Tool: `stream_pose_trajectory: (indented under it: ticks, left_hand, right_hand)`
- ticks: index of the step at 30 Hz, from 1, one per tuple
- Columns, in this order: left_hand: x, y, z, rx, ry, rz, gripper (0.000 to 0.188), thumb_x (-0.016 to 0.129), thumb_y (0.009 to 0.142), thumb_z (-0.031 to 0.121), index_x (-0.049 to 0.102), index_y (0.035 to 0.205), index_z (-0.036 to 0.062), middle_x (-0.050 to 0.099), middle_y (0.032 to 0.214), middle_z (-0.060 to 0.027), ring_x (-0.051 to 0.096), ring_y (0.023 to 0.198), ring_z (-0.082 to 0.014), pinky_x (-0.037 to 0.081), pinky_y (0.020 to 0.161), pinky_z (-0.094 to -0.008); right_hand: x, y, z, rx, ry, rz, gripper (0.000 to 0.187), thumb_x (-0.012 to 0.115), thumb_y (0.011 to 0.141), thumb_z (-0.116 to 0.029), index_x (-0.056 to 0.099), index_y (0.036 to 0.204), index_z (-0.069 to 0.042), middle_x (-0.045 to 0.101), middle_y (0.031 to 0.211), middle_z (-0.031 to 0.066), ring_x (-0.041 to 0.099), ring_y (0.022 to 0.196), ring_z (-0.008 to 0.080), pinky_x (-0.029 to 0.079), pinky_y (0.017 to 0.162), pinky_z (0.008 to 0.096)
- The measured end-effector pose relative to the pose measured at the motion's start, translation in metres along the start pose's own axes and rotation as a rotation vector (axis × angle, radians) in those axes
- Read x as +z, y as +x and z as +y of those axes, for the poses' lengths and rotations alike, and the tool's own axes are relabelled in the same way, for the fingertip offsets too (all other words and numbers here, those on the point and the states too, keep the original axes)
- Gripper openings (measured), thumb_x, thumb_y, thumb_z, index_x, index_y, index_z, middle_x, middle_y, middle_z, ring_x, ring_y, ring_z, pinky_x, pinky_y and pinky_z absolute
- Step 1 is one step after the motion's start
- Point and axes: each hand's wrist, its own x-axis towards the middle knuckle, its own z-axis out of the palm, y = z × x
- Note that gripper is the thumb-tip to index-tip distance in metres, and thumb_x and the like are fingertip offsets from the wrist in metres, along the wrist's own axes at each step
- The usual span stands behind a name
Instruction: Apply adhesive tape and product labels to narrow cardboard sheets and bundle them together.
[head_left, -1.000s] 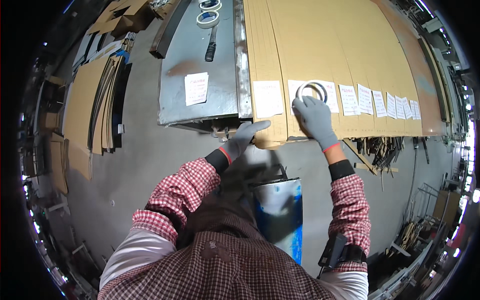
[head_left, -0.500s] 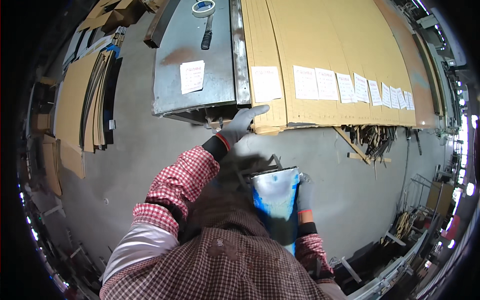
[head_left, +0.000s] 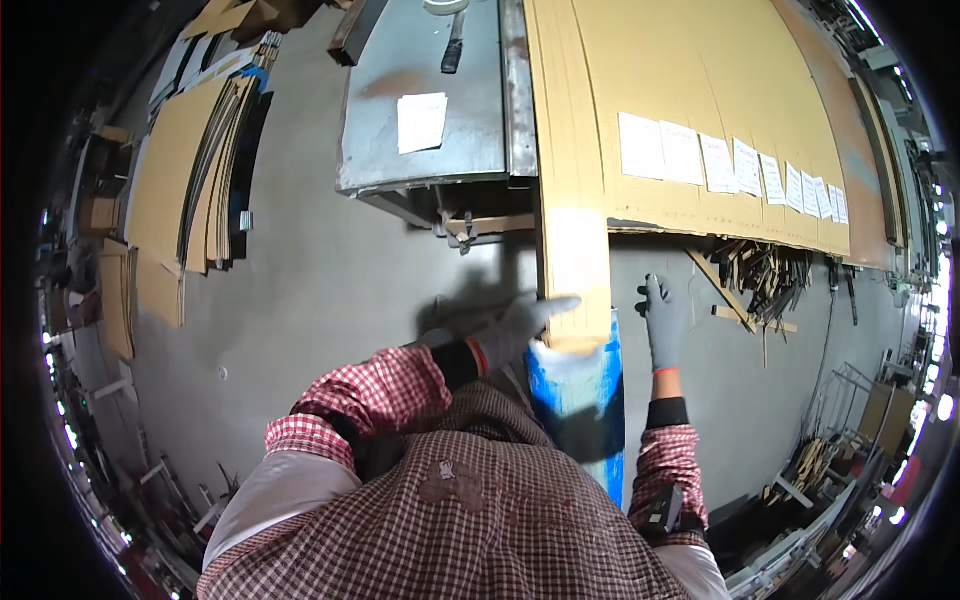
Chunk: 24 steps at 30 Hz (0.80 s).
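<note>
My left hand (head_left: 525,325), in a grey glove, grips the near end of a long cardboard strip (head_left: 575,280) from its left side, the thumb lying on top. The strip sticks out from the table edge toward me, and a white paper sheet (head_left: 578,228) lies on it. Its near end rests over the far part of a blue, worn, paint-smeared stand (head_left: 575,390) in front of my body. My right hand (head_left: 662,312), also gloved, hovers to the right of the strip, fingers loosely bent and apart, holding nothing.
Wide cardboard sheets (head_left: 720,90) with a row of white papers cover the table. Left of the strip is a metal-topped table (head_left: 425,120) with a black-handled brush (head_left: 453,55). Scrap strips (head_left: 770,285) are piled beneath at right. Cardboard panels (head_left: 180,160) lean at far left.
My left hand has drawn the cardboard strip toward me, out past the table edge and over the blue stand. My right hand has left the stand's side and moved forward and right.
</note>
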Motion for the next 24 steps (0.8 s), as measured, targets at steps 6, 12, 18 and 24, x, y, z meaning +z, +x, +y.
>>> stream_pose_trajectory:
  ticks: [6,12,18,24]
  left_hand:
    - [0.007,-0.031,-0.018,0.088,0.535,-0.040,0.056,0.062,0.090,0.043,0.060,0.124,-0.0021,0.068,0.112,-0.0137,0.065,0.096,-0.0203,0.049,0.086,-0.0325]
    - [-0.003,-0.036,0.013,-0.046,1.323,0.013,0.073,0.056,0.083,0.067,0.070,0.099,-0.0022,0.068,0.080,-0.0211,0.068,0.077,-0.0308,0.052,0.074,-0.0374]
    - [-0.006,-0.023,0.026,0.252,0.208,-0.123,0.076,0.063,0.090,0.048,0.043,0.136,-0.0098,0.057,0.129,-0.0156,0.053,0.119,-0.0193,0.038,0.103,-0.0317]
    - [-0.009,0.023,0.001,-0.019,0.663,0.225,0.077,0.062,0.090,0.049,0.042,0.137,-0.0092,0.056,0.130,-0.0181,0.051,0.121,-0.0233,0.036,0.105,-0.0318]
  right_hand:
    - [0.019,0.007,-0.018,-0.235,-0.652,-0.282,0.023,0.054,0.093,-0.023,0.065,0.099,-0.003,0.065,0.075,0.0147,0.063,0.067,0.0278,0.049,0.060,0.0385]
    - [0.036,0.014,-0.009,-0.616,-0.966,-0.386,0.017,0.054,0.083,-0.013,0.067,0.091,-0.005,0.065,0.079,0.0182,0.063,0.077,0.0374,0.049,0.066,0.0439]
    - [0.031,0.020,-0.023,-0.627,-1.419,-0.494,0.017,0.056,0.082,-0.011,0.073,0.079,-0.009,0.070,0.075,0.0127,0.068,0.068,0.0300,0.050,0.055,0.0424]
    - [0.053,0.027,-0.010,-0.475,-1.564,-0.651,0.019,0.058,0.083,-0.020,0.075,0.086,-0.011,0.072,0.088,0.0142,0.070,0.081,0.0316,0.054,0.063,0.0434]
